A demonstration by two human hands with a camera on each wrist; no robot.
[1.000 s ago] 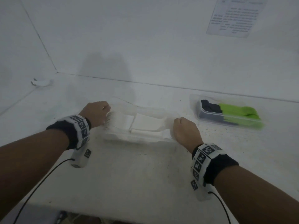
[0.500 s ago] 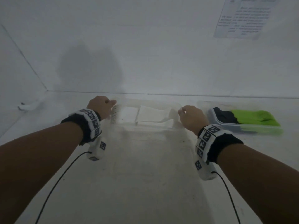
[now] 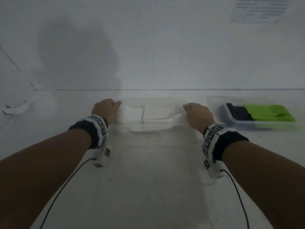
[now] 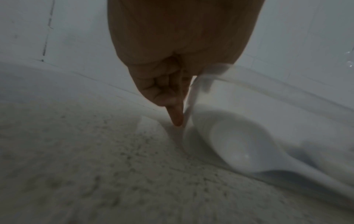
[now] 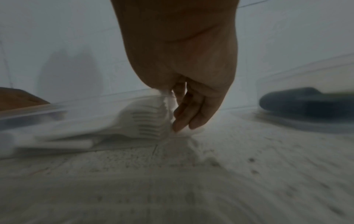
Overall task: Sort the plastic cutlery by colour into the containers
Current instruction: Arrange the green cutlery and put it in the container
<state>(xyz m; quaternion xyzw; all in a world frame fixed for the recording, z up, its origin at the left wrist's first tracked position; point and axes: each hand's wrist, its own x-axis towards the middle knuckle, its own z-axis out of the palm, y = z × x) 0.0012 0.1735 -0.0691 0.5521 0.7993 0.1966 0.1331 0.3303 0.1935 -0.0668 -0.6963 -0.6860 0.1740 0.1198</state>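
A clear plastic container (image 3: pixel 158 100) full of white cutlery (image 3: pixel 153 115) sits near the back wall of the white table. My left hand (image 3: pixel 105 109) grips its left end, thumb over the rim. My right hand (image 3: pixel 196 114) grips its right end. In the left wrist view the left hand (image 4: pixel 172 91) has its fingers down along the container wall (image 4: pixel 193 97), with a white spoon (image 4: pixel 239 145) inside. In the right wrist view the fingers (image 5: pixel 184 119) lie against the wall beside white forks (image 5: pixel 147 119). A second clear container (image 3: pixel 257 123) at the right holds green cutlery (image 3: pixel 269 112) and black cutlery (image 3: pixel 237 111).
A small white object (image 3: pixel 18 108) lies at the far left by the wall corner. A printed sheet (image 3: pixel 259 9) hangs on the back wall at top right. The speckled tabletop (image 3: pixel 153 179) spreads between my forearms.
Both hands have pushed the container of white cutlery away from me towards the back wall, keeping hold of its two ends. It now sits level with the green and black container.
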